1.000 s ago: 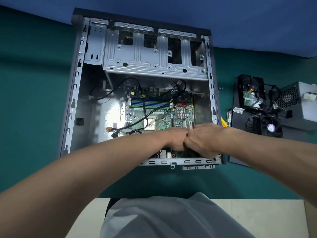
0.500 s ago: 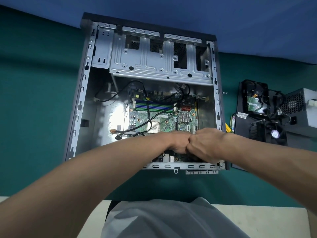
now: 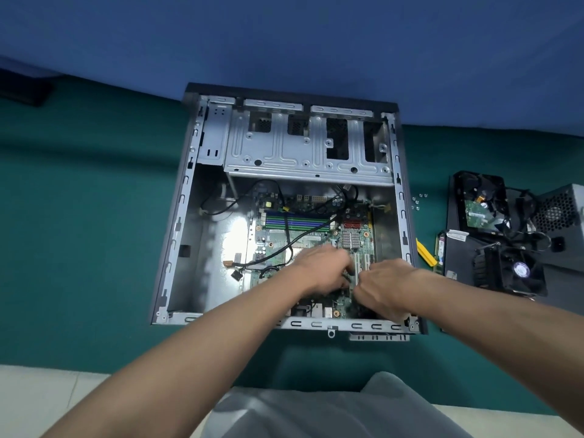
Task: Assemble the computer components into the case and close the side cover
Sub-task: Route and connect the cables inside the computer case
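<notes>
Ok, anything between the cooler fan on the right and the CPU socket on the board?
Yes. Black cables cross the CPU socket, and the left hand covers its near edge. The cooler fan sits outside the case, beyond its right wall.

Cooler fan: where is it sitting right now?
In the head view the cooler fan lies outside the case, on its right, atop a dark panel, nearer the person than the hard drive, beside the grey power supply.

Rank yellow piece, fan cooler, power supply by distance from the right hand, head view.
From the right hand:
1. yellow piece, just right of the case.
2. fan cooler, farther right.
3. power supply, far right edge.
</notes>
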The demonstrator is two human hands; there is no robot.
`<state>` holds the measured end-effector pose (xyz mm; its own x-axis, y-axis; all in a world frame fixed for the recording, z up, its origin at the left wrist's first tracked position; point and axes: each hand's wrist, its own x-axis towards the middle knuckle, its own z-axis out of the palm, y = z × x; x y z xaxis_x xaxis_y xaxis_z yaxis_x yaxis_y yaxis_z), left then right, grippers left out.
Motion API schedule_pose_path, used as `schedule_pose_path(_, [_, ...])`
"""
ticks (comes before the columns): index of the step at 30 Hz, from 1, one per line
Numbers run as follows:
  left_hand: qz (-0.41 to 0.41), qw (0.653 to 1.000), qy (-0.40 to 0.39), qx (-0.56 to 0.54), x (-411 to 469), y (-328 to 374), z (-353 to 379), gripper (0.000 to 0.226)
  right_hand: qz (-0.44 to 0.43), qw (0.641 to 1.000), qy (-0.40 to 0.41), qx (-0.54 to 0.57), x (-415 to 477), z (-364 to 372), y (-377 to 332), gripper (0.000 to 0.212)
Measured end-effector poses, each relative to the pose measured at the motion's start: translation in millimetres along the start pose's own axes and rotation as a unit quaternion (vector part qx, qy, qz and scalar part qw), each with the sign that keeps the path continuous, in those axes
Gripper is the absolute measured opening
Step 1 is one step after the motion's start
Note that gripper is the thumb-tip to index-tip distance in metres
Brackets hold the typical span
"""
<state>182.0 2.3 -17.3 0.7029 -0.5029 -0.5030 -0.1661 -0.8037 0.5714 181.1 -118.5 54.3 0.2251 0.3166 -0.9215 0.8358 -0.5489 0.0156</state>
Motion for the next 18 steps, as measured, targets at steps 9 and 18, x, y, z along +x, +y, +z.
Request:
schedule_pose_path(9, [-0.215,0.959,0.148,0.109,-37,-36,-20,0.012,0.018,0.991,0.128,-0.035,-31,-16,1,0.01])
schedule_pose_path(18, [-0.335,0.941,0.045,0.02,-23,-43,-19,0.013,0.144,0.692,0.538,0.46,-62,38,53,0.028])
